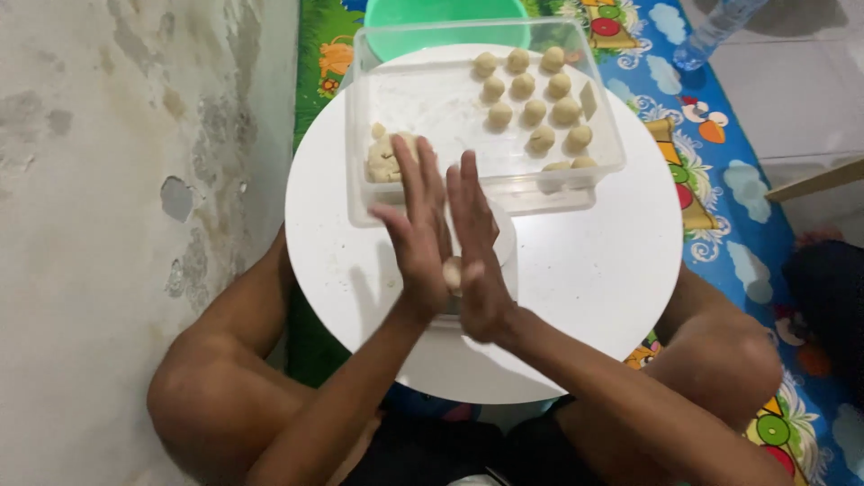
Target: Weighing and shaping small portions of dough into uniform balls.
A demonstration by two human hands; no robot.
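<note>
Item, far left: a stained, flaking wall (135, 180), beside which the person is seated with knees drawn up.

Item: the left hand (416, 236), held flat and upright with fingers extended, palm turned toward the other hand.

Item: a small piece of dough (453, 273), seen between the two palms at their lower part. It is pressed from both sides, so neither hand is nearer; no long axis can be made out, most of it being hidden.

Item: the right hand (475, 256), likewise flat, pressed against the dough from the opposite side.

Item: a round white table (594, 270), over whose near-centre the hands are held.

Item: a clear plastic container (486, 193), set just beyond the fingertips. A lump of dough (385, 157) lies in its near-left corner; rows of finished dough balls (535, 99) are ranged at its right.

Item: a green bowl (445, 13), behind the container.

Item: a patterned play mat (720, 180) and a plastic bottle (715, 31), far right.

Nothing stands between hands and container except its near wall.
</note>
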